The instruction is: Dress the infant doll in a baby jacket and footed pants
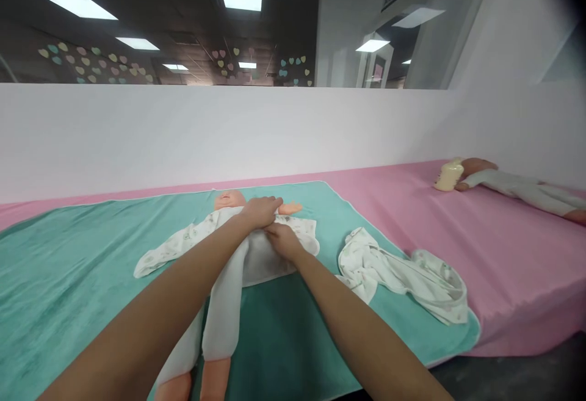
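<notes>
A baby doll (pixel 229 198) lies on its back on a teal towel (pixel 82 236), its legs toward me. One of its arms is in a white printed baby shirt (pixel 178 242), while the other forearm (pixel 290 208) shows bare beyond my hands. My left hand (pixel 262 210) is closed at the doll's upper body, by that bare arm. Just below it, my right hand (pixel 282 240) pinches the fabric of the shirt, whose open side spreads to the right. My left forearm hides much of the doll's trunk.
A crumpled white printed garment (pixel 403 270) lies to the right on the towel. Beyond it on the pink sheet (pixel 503 254) are a yellowish baby bottle (pixel 448 175) and a second doll (pixel 517 187) in white. A white wall (pixel 206 132) with a window above stands behind.
</notes>
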{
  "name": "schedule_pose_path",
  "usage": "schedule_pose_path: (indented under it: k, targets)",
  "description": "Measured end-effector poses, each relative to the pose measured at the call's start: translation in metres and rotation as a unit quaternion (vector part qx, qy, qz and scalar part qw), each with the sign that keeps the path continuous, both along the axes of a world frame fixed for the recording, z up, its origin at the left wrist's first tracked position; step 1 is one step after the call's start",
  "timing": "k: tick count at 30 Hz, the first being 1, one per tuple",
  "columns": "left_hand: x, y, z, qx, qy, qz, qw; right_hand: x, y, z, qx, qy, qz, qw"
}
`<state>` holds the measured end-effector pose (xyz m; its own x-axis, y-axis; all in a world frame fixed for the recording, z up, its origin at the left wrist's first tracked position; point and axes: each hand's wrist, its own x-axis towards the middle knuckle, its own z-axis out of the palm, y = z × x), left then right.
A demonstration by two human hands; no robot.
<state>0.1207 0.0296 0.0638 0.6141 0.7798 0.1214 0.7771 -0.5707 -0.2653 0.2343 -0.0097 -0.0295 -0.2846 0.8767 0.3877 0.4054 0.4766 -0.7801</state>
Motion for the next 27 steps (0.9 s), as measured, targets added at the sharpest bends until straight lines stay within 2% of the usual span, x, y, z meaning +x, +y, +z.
schedule_pose_path:
  k: [2, 3, 5, 7, 9, 13, 18, 27]
  targets:
    - [-0.007, 0.0, 0.003, 0.025, -0.001, 0.004, 1.0, 0.017, 0.006, 0.003, 0.024, -0.052, -0.151, 0.987]
    - [-0.01, -0.001, 0.003, 0.036, 0.008, -0.002, 0.999, 0.025, 0.009, 0.004, 0.013, -0.071, -0.212, 0.975]
    - [-0.015, -0.002, 0.001, 0.055, 0.038, -0.014, 0.998, 0.038, 0.014, 0.003, -0.04, -0.111, -0.272, 0.955]
    - [-0.017, -0.005, -0.002, 0.066, 0.067, -0.023, 0.995, 0.045, 0.017, 0.0, -0.09, -0.158, -0.258, 0.949]
    - [-0.017, -0.006, -0.005, 0.076, 0.085, -0.032, 0.993, 0.048, 0.018, -0.002, -0.104, -0.183, -0.222, 0.952]
    - [-0.02, -0.008, -0.005, 0.102, 0.097, -0.035, 0.989, 0.043, 0.015, -0.001, -0.08, -0.174, -0.205, 0.96]
    - [-0.026, -0.008, -0.004, 0.133, 0.092, -0.035, 0.986, 0.033, 0.011, -0.003, -0.001, -0.207, -0.15, 0.967]
    - [-0.027, -0.016, -0.001, 0.146, 0.112, -0.037, 0.982, 0.034, 0.014, -0.001, 0.022, -0.227, -0.192, 0.955]
